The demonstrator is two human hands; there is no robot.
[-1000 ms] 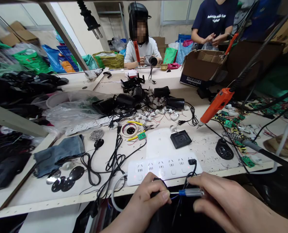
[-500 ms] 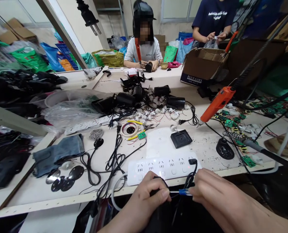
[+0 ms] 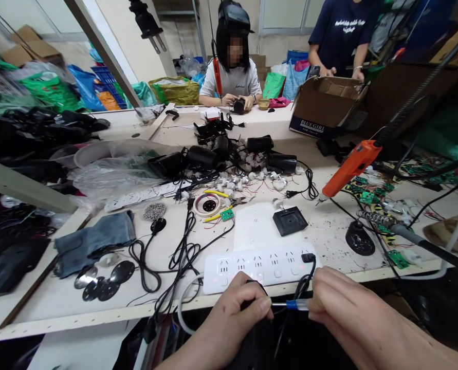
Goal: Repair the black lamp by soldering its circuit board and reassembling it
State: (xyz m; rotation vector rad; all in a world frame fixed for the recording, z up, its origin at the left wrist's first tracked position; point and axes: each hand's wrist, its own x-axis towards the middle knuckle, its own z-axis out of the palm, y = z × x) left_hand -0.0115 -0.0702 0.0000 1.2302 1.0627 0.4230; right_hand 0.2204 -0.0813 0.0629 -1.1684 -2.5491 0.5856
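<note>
My left hand is closed around a black part held just below the table's front edge; most of that part is hidden. My right hand grips a small screwdriver with a blue collar, its metal shaft pointing left into the black part between my left fingers. Right behind both hands lies a white power strip with a black plug in its right-hand socket, the plug's cord dropping down between my hands.
Black cables, a tape roll, a black square part, green circuit boards and black casings cover the table. An orange tool hangs at the right. Two people work at the far end beside a cardboard box.
My right hand has slid left along the screwdriver, now covering its clear handle; only the blue collar and shaft show. The view has shifted slightly. The standing person's hands have dropped to the box.
</note>
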